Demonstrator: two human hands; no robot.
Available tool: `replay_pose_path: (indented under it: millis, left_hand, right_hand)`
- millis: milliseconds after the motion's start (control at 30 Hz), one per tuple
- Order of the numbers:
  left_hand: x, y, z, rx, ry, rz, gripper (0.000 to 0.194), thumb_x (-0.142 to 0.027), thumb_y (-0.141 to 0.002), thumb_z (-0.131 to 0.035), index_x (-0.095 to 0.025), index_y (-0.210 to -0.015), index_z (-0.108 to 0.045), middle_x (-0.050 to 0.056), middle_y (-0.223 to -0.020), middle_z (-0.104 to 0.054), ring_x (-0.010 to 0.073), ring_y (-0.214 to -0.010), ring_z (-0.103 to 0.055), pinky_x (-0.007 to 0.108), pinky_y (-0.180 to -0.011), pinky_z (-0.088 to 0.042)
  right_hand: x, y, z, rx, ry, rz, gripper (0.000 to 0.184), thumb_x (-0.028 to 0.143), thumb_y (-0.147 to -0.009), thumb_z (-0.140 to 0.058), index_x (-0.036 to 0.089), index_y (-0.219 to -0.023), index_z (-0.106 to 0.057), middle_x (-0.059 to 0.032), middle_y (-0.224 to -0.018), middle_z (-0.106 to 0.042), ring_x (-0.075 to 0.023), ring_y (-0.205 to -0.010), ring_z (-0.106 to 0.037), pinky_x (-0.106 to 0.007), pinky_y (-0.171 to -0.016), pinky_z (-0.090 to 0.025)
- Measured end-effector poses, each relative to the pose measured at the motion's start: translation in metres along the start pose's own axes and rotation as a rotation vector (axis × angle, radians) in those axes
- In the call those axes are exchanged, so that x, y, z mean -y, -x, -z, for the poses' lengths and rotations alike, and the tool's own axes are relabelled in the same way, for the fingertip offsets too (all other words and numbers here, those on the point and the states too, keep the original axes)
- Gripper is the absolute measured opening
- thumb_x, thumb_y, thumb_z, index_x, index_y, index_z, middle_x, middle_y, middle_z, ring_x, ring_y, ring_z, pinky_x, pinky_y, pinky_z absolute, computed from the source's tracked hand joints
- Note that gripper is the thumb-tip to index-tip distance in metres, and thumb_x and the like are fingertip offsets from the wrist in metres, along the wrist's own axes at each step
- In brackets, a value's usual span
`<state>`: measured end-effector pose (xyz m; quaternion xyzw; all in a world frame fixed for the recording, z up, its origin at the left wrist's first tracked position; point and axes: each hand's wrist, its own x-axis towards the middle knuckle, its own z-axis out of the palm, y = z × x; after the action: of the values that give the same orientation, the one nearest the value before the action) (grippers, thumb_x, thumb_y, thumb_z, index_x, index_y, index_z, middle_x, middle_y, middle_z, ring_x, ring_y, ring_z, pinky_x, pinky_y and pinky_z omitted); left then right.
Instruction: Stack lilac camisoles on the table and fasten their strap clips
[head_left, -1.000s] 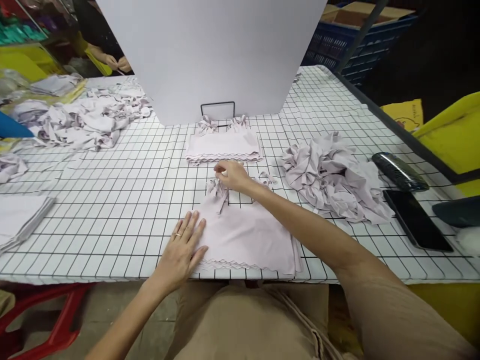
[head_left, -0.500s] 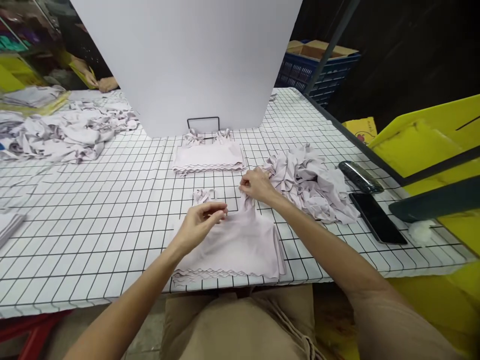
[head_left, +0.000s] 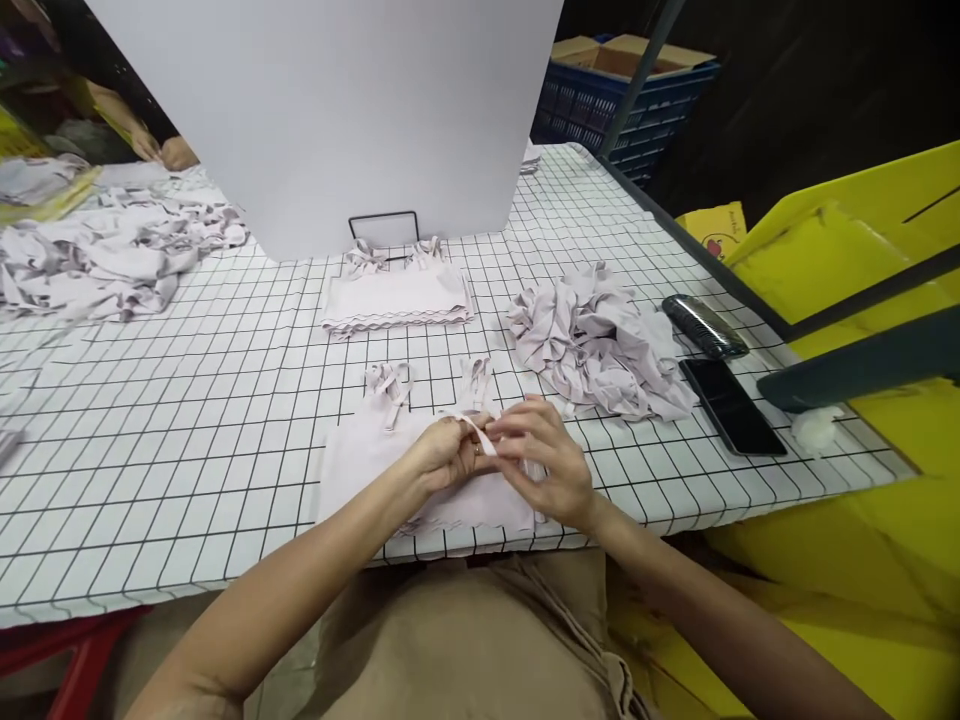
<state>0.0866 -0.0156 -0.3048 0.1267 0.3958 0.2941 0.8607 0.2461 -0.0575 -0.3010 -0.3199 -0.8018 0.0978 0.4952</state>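
Note:
Both hands are over a pale pink camisole top [head_left: 367, 455] lying on a stack of similar tops at the table's front edge. Its straps [head_left: 388, 385] point away from me. My left hand [head_left: 446, 452] is closed, pinching a thin light strap [head_left: 478, 432] that loops up above the fabric. From the other side my right hand [head_left: 547, 462] meets the same strap, thumb and curled fingers closed at it; the exact fingertip contact is partly hidden. Beyond lies a neat stack of folded camisoles [head_left: 397, 297] with a wavy hem. A crumpled heap of pale pink garments [head_left: 600, 345] lies to the right.
A large white panel [head_left: 322, 110] stands behind the stack, with a black wire stand [head_left: 382, 216] at its foot. A phone [head_left: 731, 408] and a dark glossy object [head_left: 705, 326] lie right. Another garment heap [head_left: 112, 255] and a co-worker's hands [head_left: 161, 150] are at left.
My right hand has moved from the right strap near the heap down toward me, joining my left hand. The left hand has closed on a strap. The whole view has shifted slightly.

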Motion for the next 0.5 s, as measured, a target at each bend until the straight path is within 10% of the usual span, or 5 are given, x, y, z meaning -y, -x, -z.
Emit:
replay_pose_path:
  millis: [133,333,500]
  left_hand:
    - [0.003,-0.001,-0.001,-0.015,-0.037,-0.009,0.014,-0.009,-0.093,-0.062,-0.004,-0.085,-0.072,0.014,-0.087,-0.076,0.0175,-0.076,-0.073,0.03,-0.077,-0.063]
    - [0.005,-0.001,-0.002,-0.053,-0.082,-0.081,0.004,-0.008,-0.08,-0.079,-0.008,-0.081,-0.075,0.008,-0.082,-0.075,0.0148,-0.076,-0.071,0.032,-0.086,-0.062]
    - [0.007,-0.006,-0.001,-0.075,-0.124,-0.124,0.005,-0.008,-0.078,-0.08,-0.006,-0.079,-0.075,0.009,-0.076,-0.075,0.0139,-0.065,-0.07,0.026,-0.07,-0.061]
  right_hand:
    - [0.009,0.026,0.013,0.042,0.015,-0.088,0.012,0.019,-0.09,-0.065,0.021,-0.1,-0.07,-0.0072,-0.092,-0.073,-0.0226,-0.088,-0.068,-0.046,-0.088,-0.055]
    - [-0.005,0.008,0.008,0.223,-0.492,-1.06,0.031,0.048,-0.088,-0.066,0.017,-0.094,-0.067,0.0023,-0.056,-0.06,-0.0107,-0.038,-0.051,-0.024,-0.037,-0.044]
    - [-0.009,-0.006,0.0,0.362,-0.841,-1.364,0.035,0.043,-0.066,-0.084,0.014,-0.074,-0.066,0.012,-0.039,-0.04,-0.0036,-0.029,-0.031,-0.025,-0.035,-0.05]
